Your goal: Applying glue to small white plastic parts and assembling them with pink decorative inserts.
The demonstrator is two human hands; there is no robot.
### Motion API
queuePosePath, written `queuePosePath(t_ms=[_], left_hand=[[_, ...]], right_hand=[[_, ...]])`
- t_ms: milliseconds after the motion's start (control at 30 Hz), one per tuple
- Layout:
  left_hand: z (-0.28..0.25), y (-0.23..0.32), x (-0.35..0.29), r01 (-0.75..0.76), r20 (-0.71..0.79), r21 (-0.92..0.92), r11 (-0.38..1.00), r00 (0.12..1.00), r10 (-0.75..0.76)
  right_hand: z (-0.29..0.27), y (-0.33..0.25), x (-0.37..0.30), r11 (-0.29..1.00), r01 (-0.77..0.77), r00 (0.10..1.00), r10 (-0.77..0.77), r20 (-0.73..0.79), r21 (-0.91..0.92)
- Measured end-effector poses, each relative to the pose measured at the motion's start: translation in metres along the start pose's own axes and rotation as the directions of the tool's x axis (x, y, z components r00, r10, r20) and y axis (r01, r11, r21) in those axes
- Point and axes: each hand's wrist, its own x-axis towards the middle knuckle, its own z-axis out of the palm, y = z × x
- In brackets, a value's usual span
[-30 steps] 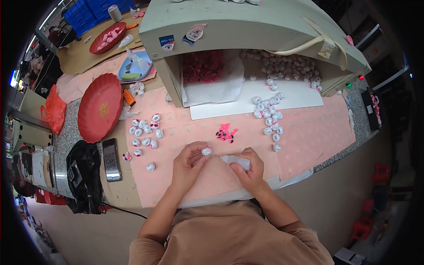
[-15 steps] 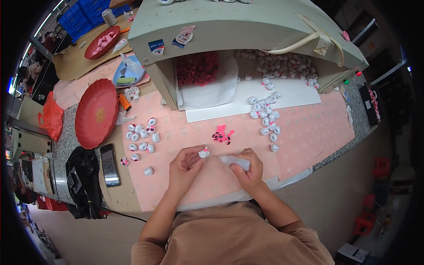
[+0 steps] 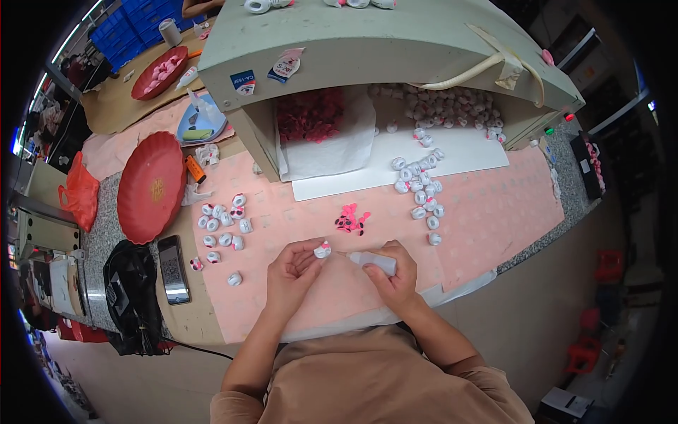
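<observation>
My left hand [image 3: 291, 279] pinches a small white rounded piece with pink on it [image 3: 322, 249] between thumb and fingers. In my right hand [image 3: 400, 281] is a translucent squeeze bottle [image 3: 378, 263], tilted so its thin nozzle points left at the white piece. A narrow gap seems to separate nozzle tip and piece; whether they touch is hard to tell. Just beyond my hands lies a small heap of pink and black flat bits [image 3: 350, 220]. Several similar white pieces [image 3: 224, 220] stand in loose rows on the pink sheet [image 3: 275, 218] to the left.
A pale green metal housing [image 3: 353, 53] rises at the back; inside are dark pink bits [image 3: 311, 116] and many white pieces [image 3: 452, 106]. More white pieces [image 3: 421, 177] trail out toward me. Leftward sit a red fluted tray [image 3: 150, 185], a phone [image 3: 174, 268] and a black bag [image 3: 131, 297].
The whole view has shifted slightly. Both hands keep nearly the same pose, with the white piece and the bottle still held. A bit of another person's arm now shows at the top.
</observation>
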Motion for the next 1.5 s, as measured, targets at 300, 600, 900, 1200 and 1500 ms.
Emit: queuePosePath(t_ms=[300,600,900,1200,1500], left_hand=[[0.003,0.0,-0.001,-0.039,-0.017,-0.001,0.999,0.999,0.039],[-0.007,0.005,0.004,-0.025,-0.063,-0.043,0.999,0.998,0.022],[-0.011,0.016,0.002,-0.022,-0.142,-0.148,0.989,0.99,0.0],[-0.007,0.014,-0.012,0.01,-0.078,-0.164,0.986,0.997,-0.023],[0.022,0.016,-0.001,0.047,0.146,-0.06,0.997,0.989,-0.038]], right_hand=[[-0.004,-0.004,0.0,0.997,-0.083,0.995,0.083,0.059,0.007],[-0.022,0.014,0.024,0.845,-0.533,0.839,0.534,0.1,-0.044],[-0.018,0.02,0.063,0.923,-0.017,0.844,0.219,0.489,-0.385],[-0.035,-0.001,0.044,0.938,-0.034,0.851,0.207,0.482,-0.344],[-0.025,-0.021,0.027,0.455,-0.793,0.608,0.626,0.488,0.405]])
